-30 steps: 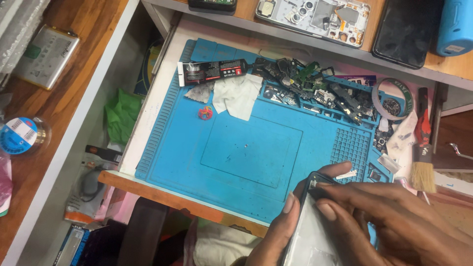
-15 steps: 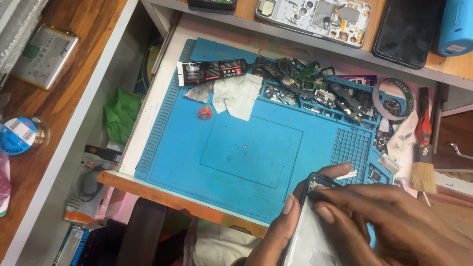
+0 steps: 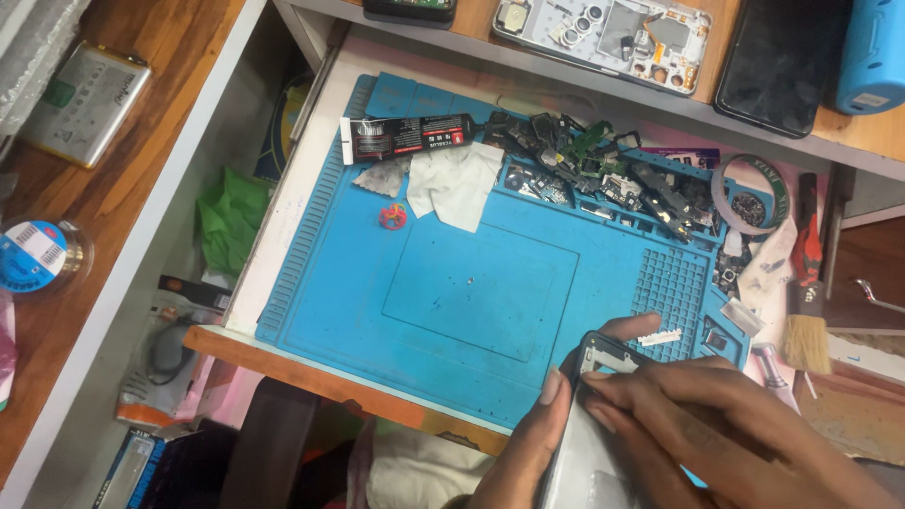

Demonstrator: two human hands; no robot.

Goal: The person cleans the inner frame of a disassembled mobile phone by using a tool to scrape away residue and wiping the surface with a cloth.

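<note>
Gripping an opened phone [image 3: 589, 443] at the lower edge of the head view, over the near right corner of a blue work mat [image 3: 471, 292]: left hand [image 3: 518, 452] wrapped along its left side, fingers closed on the frame; right hand [image 3: 726, 424] laid across, fingertips [image 3: 596, 379] pressed together at the top edge, perhaps pinching something small. Lying well apart: black glue tube [image 3: 405, 135], white cloth [image 3: 457, 184], brush [image 3: 808, 311].
</note>
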